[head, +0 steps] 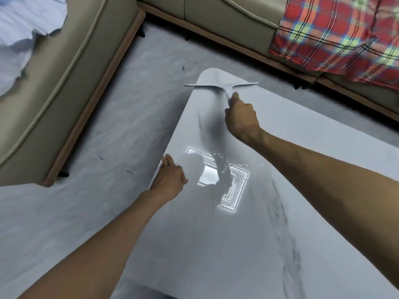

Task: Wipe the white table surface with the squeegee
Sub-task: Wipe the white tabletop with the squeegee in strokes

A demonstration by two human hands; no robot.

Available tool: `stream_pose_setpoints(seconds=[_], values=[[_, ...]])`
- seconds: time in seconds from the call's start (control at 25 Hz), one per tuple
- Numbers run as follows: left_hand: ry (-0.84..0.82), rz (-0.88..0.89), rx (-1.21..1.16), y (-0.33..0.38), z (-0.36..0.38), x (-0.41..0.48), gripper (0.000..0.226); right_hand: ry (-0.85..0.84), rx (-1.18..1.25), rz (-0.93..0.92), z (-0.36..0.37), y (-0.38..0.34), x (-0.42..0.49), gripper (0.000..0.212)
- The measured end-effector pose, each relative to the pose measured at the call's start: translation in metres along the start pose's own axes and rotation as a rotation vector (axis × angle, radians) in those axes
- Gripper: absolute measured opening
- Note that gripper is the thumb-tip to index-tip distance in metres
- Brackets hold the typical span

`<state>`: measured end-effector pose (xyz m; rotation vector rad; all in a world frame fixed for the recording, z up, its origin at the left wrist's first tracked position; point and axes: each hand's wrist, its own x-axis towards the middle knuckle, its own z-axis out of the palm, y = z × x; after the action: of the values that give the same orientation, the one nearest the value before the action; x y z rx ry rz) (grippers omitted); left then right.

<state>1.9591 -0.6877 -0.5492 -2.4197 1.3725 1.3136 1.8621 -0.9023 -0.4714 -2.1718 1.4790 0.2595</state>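
Note:
The white table [302, 130] is glossy with faint grey marbling and runs from its rounded far corner toward me. A pale grey squeegee [220, 85] lies with its long blade across that far corner, reaching slightly past both edges. My right hand [240, 117] grips its handle from behind, arm stretched out over the tabletop. My left hand [170, 180] rests on the table's left edge, fingers curled over the rim. A ceiling light reflects as bright squares on the surface between my hands.
A beige sofa [71, 78] flanks the table on the left and another runs along the back, with a red plaid cloth [336, 33] draped at the right. White fabric [19, 35] lies on the left sofa. Grey marbled floor [133, 100] separates sofas and table.

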Motion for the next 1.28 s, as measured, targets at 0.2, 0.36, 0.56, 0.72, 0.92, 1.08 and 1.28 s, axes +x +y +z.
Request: stream_pose_setpoints(seconds=[0.2,0.36,0.56,0.72,0.92,1.08,1.28], values=[[0.117,0.013,-0.099,-0.004,-0.003,-0.014,0.016,-0.176,-0.188,-0.264,0.018,0.059,-0.097,0.06],[0.357,0.075,-0.19,-0.013,0.004,-0.04,0.015,-0.304,-0.361,-0.295,-0.001,0.129,-0.165,0.062],[0.463,-0.002,-0.252,-0.019,0.005,-0.066,0.015,-0.343,-0.414,-0.268,-0.042,0.154,-0.192,0.055],[0.447,-0.225,-0.448,-0.026,0.013,-0.078,0.011,-0.132,-0.096,-0.185,-0.045,0.088,-0.127,0.038],[0.362,-0.363,-0.585,-0.044,0.027,-0.094,0.031,-0.055,0.027,-0.081,0.013,-0.016,-0.074,0.051],[0.35,-0.362,-0.554,-0.054,0.035,-0.102,0.02,-0.118,-0.061,-0.124,0.056,-0.026,-0.114,0.063],[0.327,-0.361,-0.526,-0.051,0.041,-0.103,0.016,-0.266,-0.331,-0.372,0.07,0.044,-0.196,0.076]])
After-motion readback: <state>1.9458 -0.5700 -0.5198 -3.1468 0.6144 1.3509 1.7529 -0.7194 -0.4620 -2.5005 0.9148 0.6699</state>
